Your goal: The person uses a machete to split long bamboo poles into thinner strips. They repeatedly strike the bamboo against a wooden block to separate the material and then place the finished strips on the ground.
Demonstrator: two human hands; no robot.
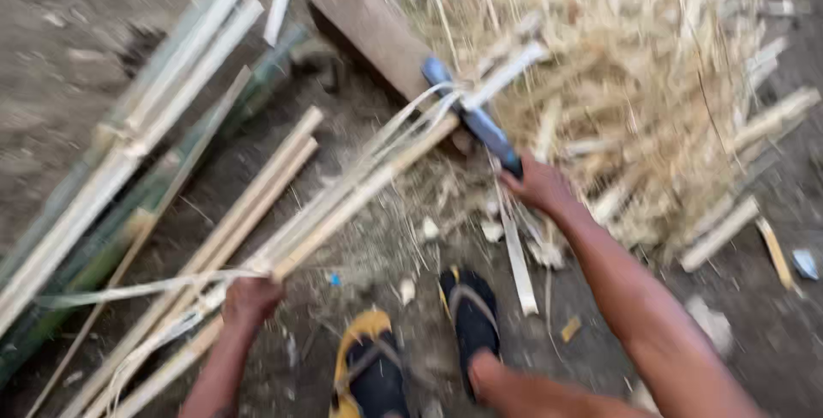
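Observation:
My left hand (249, 299) grips the near end of a split bamboo stick (360, 192) that slants up to the right, with thin pale strips curling off it. A long blade (470, 114) is held by its handle in my right hand (538, 185). The blade's far part meets the upper end of the stick, over a brown wooden block (367, 28). The picture is blurred by motion.
Green and pale bamboo poles (129, 152) lie at the left. A big heap of bamboo shavings (634, 84) fills the upper right, with offcuts around it. My feet in black and yellow sandals (467, 315) stand on dirt ground at the bottom.

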